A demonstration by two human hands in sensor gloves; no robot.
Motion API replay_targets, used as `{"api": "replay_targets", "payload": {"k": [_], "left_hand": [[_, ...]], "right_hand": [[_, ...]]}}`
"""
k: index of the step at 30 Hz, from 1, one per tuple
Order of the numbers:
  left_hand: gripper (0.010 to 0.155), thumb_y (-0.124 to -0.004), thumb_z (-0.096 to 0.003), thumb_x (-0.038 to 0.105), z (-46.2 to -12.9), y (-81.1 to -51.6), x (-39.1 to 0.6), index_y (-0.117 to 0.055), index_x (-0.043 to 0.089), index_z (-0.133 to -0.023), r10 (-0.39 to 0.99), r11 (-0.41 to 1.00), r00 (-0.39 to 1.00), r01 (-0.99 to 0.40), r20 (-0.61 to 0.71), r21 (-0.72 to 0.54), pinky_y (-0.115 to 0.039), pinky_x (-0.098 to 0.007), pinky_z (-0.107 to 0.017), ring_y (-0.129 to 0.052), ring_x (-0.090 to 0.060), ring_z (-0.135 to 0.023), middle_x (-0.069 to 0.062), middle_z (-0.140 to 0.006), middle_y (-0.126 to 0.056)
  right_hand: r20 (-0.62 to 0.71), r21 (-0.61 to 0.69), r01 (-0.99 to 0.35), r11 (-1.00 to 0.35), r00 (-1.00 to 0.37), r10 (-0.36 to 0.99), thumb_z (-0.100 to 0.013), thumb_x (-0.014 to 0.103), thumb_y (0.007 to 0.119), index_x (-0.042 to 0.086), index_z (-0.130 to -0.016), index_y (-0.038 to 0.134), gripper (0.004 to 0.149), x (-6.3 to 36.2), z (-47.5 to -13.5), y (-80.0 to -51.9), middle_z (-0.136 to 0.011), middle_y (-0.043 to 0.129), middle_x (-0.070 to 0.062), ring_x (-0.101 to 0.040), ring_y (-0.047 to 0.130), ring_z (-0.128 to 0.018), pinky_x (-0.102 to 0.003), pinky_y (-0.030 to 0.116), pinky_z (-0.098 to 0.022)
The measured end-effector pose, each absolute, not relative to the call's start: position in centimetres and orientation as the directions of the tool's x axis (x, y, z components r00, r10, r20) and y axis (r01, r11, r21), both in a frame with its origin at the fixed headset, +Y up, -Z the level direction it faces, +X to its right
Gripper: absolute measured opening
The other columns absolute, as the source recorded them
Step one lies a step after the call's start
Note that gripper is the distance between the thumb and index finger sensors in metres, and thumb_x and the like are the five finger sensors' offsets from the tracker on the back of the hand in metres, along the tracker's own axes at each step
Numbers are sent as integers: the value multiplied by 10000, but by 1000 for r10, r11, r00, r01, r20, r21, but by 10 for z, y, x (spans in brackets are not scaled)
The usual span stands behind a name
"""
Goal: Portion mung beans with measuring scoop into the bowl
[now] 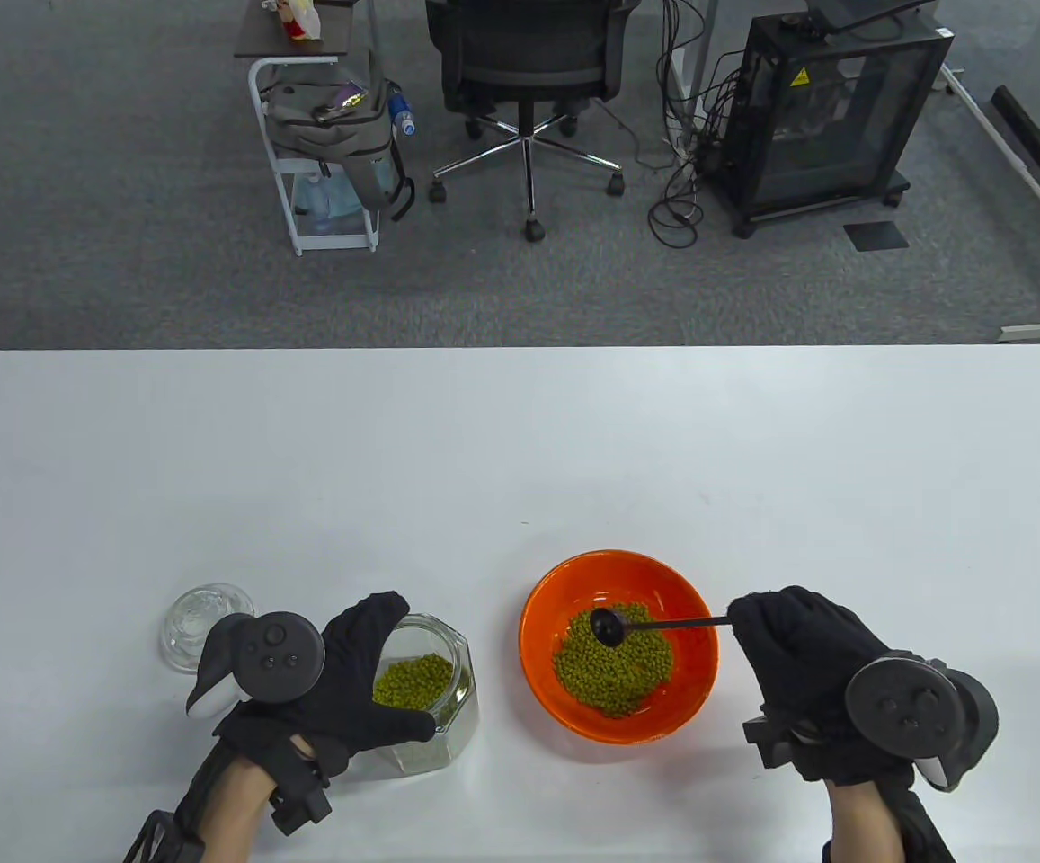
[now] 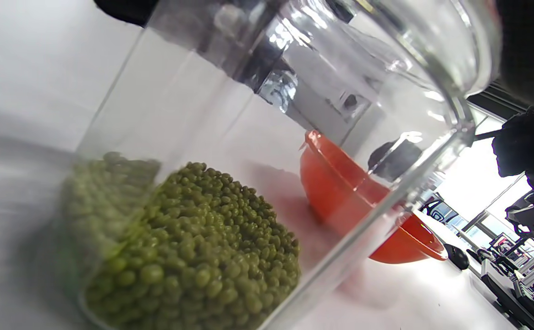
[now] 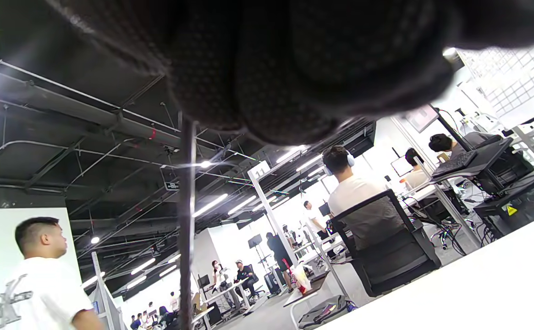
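Left hand (image 1: 353, 670) grips glass jar (image 1: 430, 697), part-filled with beans (image 1: 412, 679). Right hand (image 1: 798, 652) pinches scoop (image 1: 611, 626) over orange bowl (image 1: 618, 575) holding more beans.

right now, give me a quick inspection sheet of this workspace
surface: white table, bare at the back
job's things: tilted clear glass jar part full of green mung beans; orange bowl holding beans; black measuring scoop over the bowl
clutter: clear glass lid left of the jar
grippers: left hand grips the jar; right hand holds the scoop handle
cables: nothing seen on the table; some on the floor
surroundings: office chair, black cabinet
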State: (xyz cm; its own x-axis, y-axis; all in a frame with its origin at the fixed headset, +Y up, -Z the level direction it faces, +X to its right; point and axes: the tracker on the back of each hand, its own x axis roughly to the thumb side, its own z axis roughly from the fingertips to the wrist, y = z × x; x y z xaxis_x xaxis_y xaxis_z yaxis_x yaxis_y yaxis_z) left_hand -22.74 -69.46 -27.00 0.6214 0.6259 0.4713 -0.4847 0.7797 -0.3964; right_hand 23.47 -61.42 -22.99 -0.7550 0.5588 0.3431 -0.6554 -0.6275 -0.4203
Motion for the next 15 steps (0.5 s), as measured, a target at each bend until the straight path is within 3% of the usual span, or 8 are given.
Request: {"api": "replay_targets", "payload": {"k": [8, 15], "left_hand": [[1205, -784, -432, 853, -269, -685, -239, -219, 31, -1108, 663, 745, 572, -570, 483, -347, -469, -743, -729, -406, -630, -1055, -298, -1166, -280], [1149, -681, -441, 885, -263, -665, -267, -270, 56, -1122, 497, 835, 726, -549, 476, -35, -424, -755, -728, -376, -622, -1066, -286, -1178, -298]], "right_hand": [[309, -457, -681, -572, -725, 616, -472, 475, 817, 115, -575, 1007, 420, 245, -231, -616, -473, 1050, -114, -219, 1022, -238, -389, 880, -241], [320, -460, -713, -529, -688, 651, -472, 476, 819, 115, -572, 1009, 419, 249, -232, -617, -471, 1049, -115, -217, 1022, -235, -388, 880, -240]]}}
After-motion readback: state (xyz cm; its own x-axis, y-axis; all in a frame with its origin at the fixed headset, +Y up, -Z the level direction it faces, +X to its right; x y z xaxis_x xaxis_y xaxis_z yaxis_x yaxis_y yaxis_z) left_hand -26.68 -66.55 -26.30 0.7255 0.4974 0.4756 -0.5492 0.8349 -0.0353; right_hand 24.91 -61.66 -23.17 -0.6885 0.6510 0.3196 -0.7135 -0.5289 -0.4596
